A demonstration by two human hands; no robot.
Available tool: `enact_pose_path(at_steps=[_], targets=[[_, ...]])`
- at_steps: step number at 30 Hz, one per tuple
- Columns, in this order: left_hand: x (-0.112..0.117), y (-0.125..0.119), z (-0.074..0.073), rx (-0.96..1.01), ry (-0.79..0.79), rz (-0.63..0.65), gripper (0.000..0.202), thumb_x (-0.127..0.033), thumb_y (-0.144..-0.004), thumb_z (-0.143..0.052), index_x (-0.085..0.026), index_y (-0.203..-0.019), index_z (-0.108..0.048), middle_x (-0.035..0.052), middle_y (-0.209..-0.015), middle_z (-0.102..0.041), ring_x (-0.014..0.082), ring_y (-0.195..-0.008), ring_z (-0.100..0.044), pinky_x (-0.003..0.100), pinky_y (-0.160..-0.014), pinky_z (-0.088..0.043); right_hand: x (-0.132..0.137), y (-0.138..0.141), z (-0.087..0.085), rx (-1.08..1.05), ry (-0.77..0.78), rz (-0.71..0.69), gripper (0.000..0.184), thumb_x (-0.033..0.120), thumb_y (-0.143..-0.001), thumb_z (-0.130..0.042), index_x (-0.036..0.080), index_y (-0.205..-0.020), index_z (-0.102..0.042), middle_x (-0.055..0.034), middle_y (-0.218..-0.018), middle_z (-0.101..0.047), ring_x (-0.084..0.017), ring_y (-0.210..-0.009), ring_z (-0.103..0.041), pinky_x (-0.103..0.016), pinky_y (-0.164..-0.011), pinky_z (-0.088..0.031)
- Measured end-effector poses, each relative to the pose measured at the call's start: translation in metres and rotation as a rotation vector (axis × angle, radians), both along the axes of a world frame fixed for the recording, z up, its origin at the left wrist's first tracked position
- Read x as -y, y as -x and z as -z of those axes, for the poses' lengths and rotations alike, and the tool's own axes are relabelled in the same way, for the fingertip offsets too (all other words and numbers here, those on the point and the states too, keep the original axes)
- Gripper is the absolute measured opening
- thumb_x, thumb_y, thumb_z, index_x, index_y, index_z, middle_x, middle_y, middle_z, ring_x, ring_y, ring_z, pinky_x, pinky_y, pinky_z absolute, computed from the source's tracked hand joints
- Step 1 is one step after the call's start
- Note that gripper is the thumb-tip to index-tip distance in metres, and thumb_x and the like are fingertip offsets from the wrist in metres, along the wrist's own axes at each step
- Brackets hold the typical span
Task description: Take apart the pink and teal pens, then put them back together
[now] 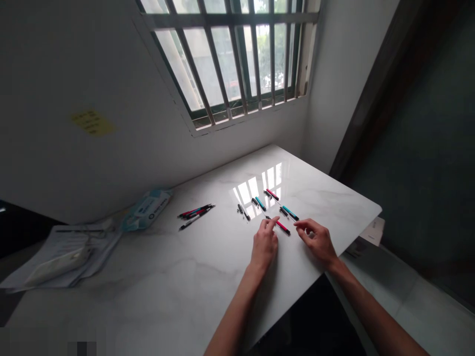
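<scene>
In the head view, the left hand (264, 242) is down by the white table (156, 277), its pointing finger reaching over the near end of a red pen (283, 227). I cannot tell if it grips the pen. The right hand (316, 241) is just beside it, thumb and finger bent close together; I cannot tell if they hold something small. Next to the hands lie a blue pen (290, 213), another blue one (260, 203), a pink pen (272, 194) and a clear pen (246, 212), with small black bits beside them. More pens (193, 213) lie in a bunch, left of these. Farther left are a wipes pack (146, 210) and papers (69, 242).
</scene>
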State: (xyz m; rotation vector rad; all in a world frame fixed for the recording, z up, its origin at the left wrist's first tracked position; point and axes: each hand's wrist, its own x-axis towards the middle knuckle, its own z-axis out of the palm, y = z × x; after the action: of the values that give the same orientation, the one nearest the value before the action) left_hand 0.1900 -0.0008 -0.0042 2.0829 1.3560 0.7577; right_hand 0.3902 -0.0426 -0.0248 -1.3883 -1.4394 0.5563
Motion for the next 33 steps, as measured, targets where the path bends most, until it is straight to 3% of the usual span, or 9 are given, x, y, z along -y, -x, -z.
enact_pose_path(at_steps=[8,13,16,20,24,29,33], targets=[[-0.015,-0.016,-0.004,-0.126,-0.05,0.031,0.067,0.002,-0.087,-0.052,-0.03,-0.146,-0.056,0.0059,-0.126,-0.063,0.0172,-0.092,-0.068,0.03,-0.089,-0.055,-0.002,0.003,0.0,-0.036,0.004,0.008,0.018,0.03,-0.094,-0.062,0.024,-0.101,-0.078,-0.0036,-0.091,-0.075,-0.019,-0.075,-0.064,-0.032,-0.07,-0.051],[-0.016,-0.009,-0.007,-0.124,-0.079,0.042,0.061,-0.001,-0.089,-0.058,-0.03,-0.142,-0.058,0.0051,-0.127,-0.063,0.017,-0.089,-0.068,0.031,-0.085,-0.055,-0.003,0.001,0.001,-0.05,0.02,0.002,0.019,0.031,-0.093,-0.063,0.024,-0.101,-0.078,-0.0033,-0.089,-0.074,-0.018,-0.075,-0.064,-0.031,-0.07,-0.05],[-0.014,0.009,-0.009,-0.139,-0.104,-0.006,0.042,-0.012,-0.091,-0.065,-0.028,-0.129,-0.066,0.0044,-0.123,-0.065,0.0176,-0.089,-0.069,0.031,-0.086,-0.055,-0.003,0.002,0.001,-0.058,0.035,0.006,0.018,0.031,-0.093,-0.063,0.024,-0.1,-0.078,-0.0026,-0.088,-0.073,-0.018,-0.074,-0.063,-0.031,-0.07,-0.05],[-0.016,0.031,-0.011,-0.286,-0.086,-0.114,0.013,-0.023,-0.096,-0.063,-0.024,-0.099,-0.076,0.0041,-0.1,-0.07,0.0201,-0.088,-0.068,0.033,-0.084,-0.052,-0.003,0.003,0.0,-0.062,0.049,-0.006,0.017,0.03,-0.093,-0.063,0.023,-0.098,-0.078,-0.0028,-0.086,-0.072,-0.018,-0.072,-0.061,-0.031,-0.068,-0.049],[-0.023,0.032,-0.009,-0.324,-0.043,-0.129,0.017,-0.027,-0.098,-0.062,-0.025,-0.095,-0.079,0.0027,-0.096,-0.072,0.0174,-0.08,-0.067,0.03,-0.08,-0.049,-0.004,0.004,0.0,-0.069,0.068,-0.004,0.018,0.031,-0.092,-0.063,0.022,-0.097,-0.078,-0.0028,-0.082,-0.071,-0.017,-0.067,-0.057,-0.03,-0.065,-0.047],[-0.025,0.021,-0.005,-0.337,-0.068,-0.122,0.02,-0.028,-0.099,-0.06,-0.027,-0.096,-0.08,0.0025,-0.1,-0.073,0.0173,-0.083,-0.068,0.029,-0.078,-0.048,-0.004,0.004,-0.002,-0.081,0.079,-0.001,0.018,0.031,-0.092,-0.063,0.023,-0.097,-0.078,-0.0028,-0.084,-0.072,-0.018,-0.069,-0.059,-0.03,-0.066,-0.048],[-0.022,0.026,-0.007,-0.286,-0.091,-0.13,0.019,-0.026,-0.099,-0.06,-0.028,-0.103,-0.078,0.0013,-0.104,-0.075,0.0175,-0.086,-0.071,0.029,-0.08,-0.049,-0.004,0.004,-0.002,-0.082,0.087,0.006,0.018,0.032,-0.091,-0.064,0.023,-0.096,-0.078,-0.0028,-0.084,-0.072,-0.018,-0.069,-0.059,-0.03,-0.065,-0.048]])
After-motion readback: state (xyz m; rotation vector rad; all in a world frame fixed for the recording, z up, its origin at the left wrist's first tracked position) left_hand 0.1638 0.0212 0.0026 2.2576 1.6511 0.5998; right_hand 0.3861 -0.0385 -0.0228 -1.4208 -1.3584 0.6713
